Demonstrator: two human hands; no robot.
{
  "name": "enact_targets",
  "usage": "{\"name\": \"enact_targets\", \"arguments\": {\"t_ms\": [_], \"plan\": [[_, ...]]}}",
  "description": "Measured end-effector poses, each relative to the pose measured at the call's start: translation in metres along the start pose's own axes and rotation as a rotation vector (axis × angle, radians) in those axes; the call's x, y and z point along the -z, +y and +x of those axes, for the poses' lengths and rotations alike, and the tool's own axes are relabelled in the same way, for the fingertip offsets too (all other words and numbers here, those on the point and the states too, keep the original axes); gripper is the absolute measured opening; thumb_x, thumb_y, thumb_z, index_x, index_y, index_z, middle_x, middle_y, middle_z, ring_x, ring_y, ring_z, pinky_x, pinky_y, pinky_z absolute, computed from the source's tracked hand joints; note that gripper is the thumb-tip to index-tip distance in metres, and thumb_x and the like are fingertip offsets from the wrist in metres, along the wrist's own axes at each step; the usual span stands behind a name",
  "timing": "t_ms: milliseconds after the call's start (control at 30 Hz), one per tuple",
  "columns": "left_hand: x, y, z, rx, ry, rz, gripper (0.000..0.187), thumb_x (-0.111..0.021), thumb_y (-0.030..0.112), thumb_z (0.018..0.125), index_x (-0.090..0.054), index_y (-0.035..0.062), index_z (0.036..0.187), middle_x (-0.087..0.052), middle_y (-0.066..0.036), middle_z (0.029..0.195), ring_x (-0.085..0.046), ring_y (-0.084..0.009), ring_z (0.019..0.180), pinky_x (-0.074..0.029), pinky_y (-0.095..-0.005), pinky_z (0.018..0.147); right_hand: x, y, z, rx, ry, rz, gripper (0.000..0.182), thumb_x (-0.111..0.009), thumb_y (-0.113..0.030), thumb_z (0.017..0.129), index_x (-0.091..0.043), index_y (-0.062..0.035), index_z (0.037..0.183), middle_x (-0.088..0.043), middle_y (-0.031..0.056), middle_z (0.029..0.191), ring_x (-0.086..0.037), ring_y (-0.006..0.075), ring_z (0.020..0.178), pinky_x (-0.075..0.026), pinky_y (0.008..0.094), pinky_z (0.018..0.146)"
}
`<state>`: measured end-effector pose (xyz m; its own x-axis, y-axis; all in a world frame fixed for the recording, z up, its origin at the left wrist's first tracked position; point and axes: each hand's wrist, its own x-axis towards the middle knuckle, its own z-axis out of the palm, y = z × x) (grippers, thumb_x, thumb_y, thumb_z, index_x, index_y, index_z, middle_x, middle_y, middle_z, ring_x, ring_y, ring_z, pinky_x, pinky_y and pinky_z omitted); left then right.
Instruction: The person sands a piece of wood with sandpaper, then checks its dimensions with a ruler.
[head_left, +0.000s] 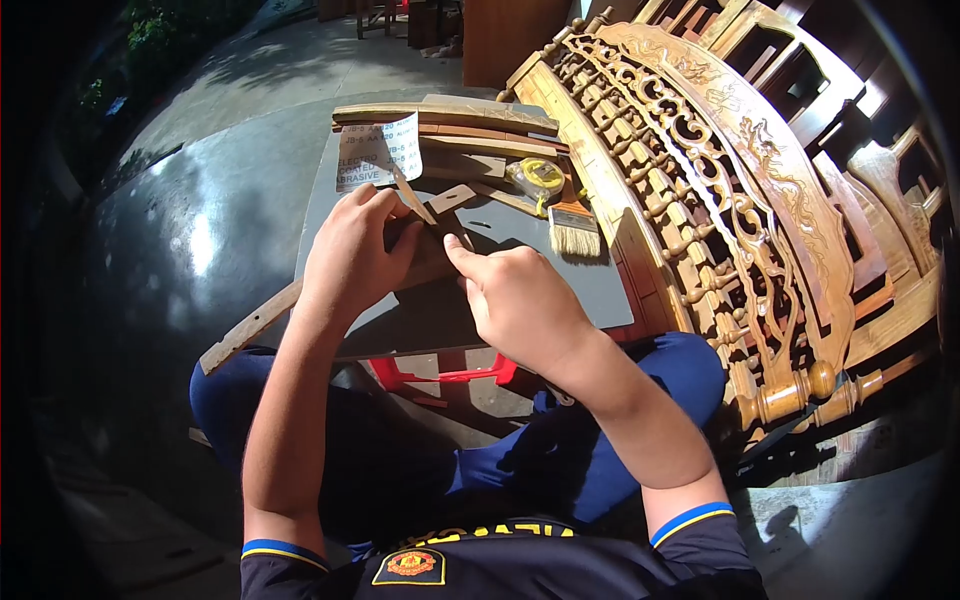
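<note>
My left hand [362, 245] is closed, thumb and fingers bent at the near end of a thin wooden strip [415, 198]. My right hand [515, 295] has its index finger stretched along the work and its other fingers curled; what they grip is hidden. A long wooden piece with small holes [255, 325] slants from above my left knee, passing behind my left wrist to the dark wood between my hands. Just beyond my left hand, a printed sheet of sandpaper [375, 155] leans against stacked wooden pieces [450, 118].
On the grey board [585, 290] lie a yellow tape measure [540, 177] and a bristle brush [575, 235]. Carved wooden furniture [720, 160] stands close on the right. Beneath the board, a red plastic stool [450, 377] shows between my legs.
</note>
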<state>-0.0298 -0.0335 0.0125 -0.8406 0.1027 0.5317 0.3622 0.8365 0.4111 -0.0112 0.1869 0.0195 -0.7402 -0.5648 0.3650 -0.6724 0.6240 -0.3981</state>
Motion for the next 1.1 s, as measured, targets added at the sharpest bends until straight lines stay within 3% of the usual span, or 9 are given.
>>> {"name": "enact_targets", "arguments": {"t_ms": [333,600,700,800,1000,1100], "plan": [[-0.002,0.009,-0.003,0.047,0.034,0.075,0.021,-0.081,0.019,0.091,-0.073,0.002,0.101,-0.071,-0.014,0.1,-0.072,-0.0341,0.093,-0.057,-0.0424,0.082,0.044,-0.018,-0.03,-0.036,-0.169,-0.156,0.042,-0.067,-0.006,0.097,-0.068,0.0018,0.139,-0.071,0.0238,0.08,-0.072,0.0408,0.076,-0.056,0.0498,0.07],[-0.003,0.01,-0.005,-0.029,0.046,0.054,0.02,-0.08,0.016,0.09,-0.073,0.0007,0.1,-0.07,-0.016,0.101,-0.07,-0.0371,0.095,-0.057,-0.046,0.082,0.007,-0.002,-0.003,0.021,-0.001,-0.115,0.041,-0.064,-0.001,0.094,-0.071,0.0014,0.135,-0.071,0.0275,0.08,-0.072,0.0428,0.074,-0.056,0.0515,0.07],[-0.003,0.007,-0.004,-0.022,0.024,0.044,0.02,-0.08,0.018,0.09,-0.073,0.0018,0.1,-0.07,-0.015,0.101,-0.071,-0.0365,0.095,-0.057,-0.0457,0.083,-0.003,-0.001,0.016,0.035,0.022,-0.059,0.049,-0.06,0.002,0.09,-0.067,0.0055,0.139,-0.073,0.0285,0.08,-0.076,0.0419,0.078,-0.064,0.0483,0.078],[-0.001,0.012,-0.005,0.02,0.017,0.071,0.021,-0.08,0.02,0.091,-0.073,0.0028,0.1,-0.071,-0.013,0.101,-0.071,-0.036,0.096,-0.057,-0.0455,0.083,0.001,-0.002,0.016,0.012,0.006,-0.034,0.049,-0.06,0.003,0.089,-0.067,0.0066,0.138,-0.074,0.0299,0.083,-0.076,0.0427,0.08,-0.064,0.0491,0.078],[-0.005,0.01,-0.006,0.009,0.043,0.095,0.022,-0.08,0.021,0.09,-0.073,0.0026,0.1,-0.071,-0.013,0.1,-0.071,-0.0353,0.096,-0.057,-0.045,0.083,0.026,-0.021,-0.019,-0.005,-0.134,-0.206,0.048,-0.06,0.001,0.093,-0.065,0.0063,0.14,-0.072,0.0234,0.077,-0.075,0.0404,0.074,-0.063,0.0475,0.073],[-0.004,0.004,-0.005,-0.017,0.024,0.03,0.022,-0.081,0.019,0.09,-0.072,0.0014,0.099,-0.07,-0.014,0.098,-0.071,-0.0354,0.095,-0.057,-0.0448,0.084,0.046,-0.025,-0.03,0.014,-0.129,-0.096,0.044,-0.065,-0.006,0.098,-0.065,0.0047,0.141,-0.071,0.0212,0.076,-0.073,0.0389,0.075,-0.058,0.0497,0.072]]}}
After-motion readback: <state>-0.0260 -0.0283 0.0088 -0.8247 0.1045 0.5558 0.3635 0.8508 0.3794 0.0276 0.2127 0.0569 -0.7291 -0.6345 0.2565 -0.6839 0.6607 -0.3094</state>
